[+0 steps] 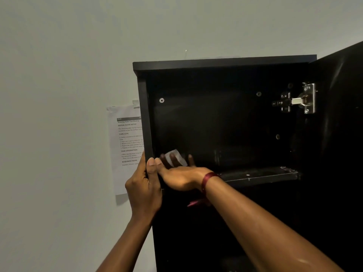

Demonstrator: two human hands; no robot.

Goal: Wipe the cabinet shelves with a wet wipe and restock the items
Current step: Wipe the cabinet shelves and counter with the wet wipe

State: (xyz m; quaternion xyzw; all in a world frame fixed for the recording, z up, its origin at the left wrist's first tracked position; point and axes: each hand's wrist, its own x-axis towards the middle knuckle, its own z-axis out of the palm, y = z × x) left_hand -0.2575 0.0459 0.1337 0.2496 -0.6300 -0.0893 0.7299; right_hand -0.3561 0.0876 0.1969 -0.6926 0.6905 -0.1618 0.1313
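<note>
The left hand (144, 185) is clasping the cabinet (224, 62) by its left front edge; the right hand (176, 173), fingers outstretched, is pressing the wet wipe (175, 157) into the upper compartment's back-left corner, just above the shelf (261, 173).

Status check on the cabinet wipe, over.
Left hand grips cabinet side panel. Right hand presses wet wipe at left corner of top shelf. Door open, nothing blocking.

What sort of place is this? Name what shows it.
Probably a room staged for a cleaning recording: a black cabinet, door open on a metal hinge, against a plain wall, with a printed task sheet taped beside it.
</note>
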